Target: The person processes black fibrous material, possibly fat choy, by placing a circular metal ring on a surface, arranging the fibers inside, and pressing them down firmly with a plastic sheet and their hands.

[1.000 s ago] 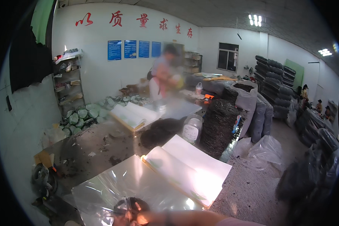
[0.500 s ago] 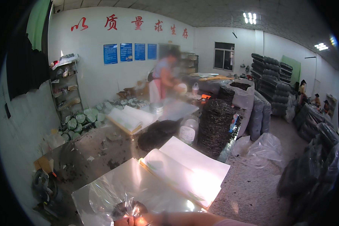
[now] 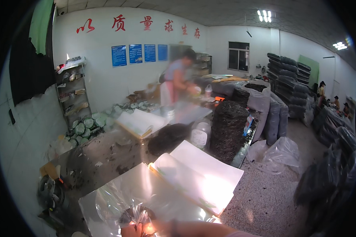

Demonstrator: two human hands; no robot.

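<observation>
At the lower edge, my right hand (image 3: pixel 147 228) comes in on a forearm from the right. Its fingers are closed at the mouth of a clear plastic bag (image 3: pixel 110 195), beside a dark round mass (image 3: pixel 135 215) partly covered by shiny film. More fingertips show just left of it, cut off by the frame; whether they belong to my left hand is unclear. The bag lies on a pale flat sheet (image 3: pixel 95 211) on the table. Against it rests a stack of large white sheets (image 3: pixel 197 173), folded back and brightly lit.
Beyond lie a dark loose heap (image 3: pixel 170 138), a clear plastic jar (image 3: pixel 199 136), a tall dark crinkled stack (image 3: pixel 229 132) and a second stack of sheets (image 3: pixel 142 122). A person (image 3: pixel 178 79) works across the table. Filled dark bags (image 3: pixel 283 87) and crumpled plastic (image 3: pixel 283 154) stand right.
The whole view has shifted slightly right and tilted a little. My right hand stays at the bag with little visible movement. The person across the table has moved their arms slightly.
</observation>
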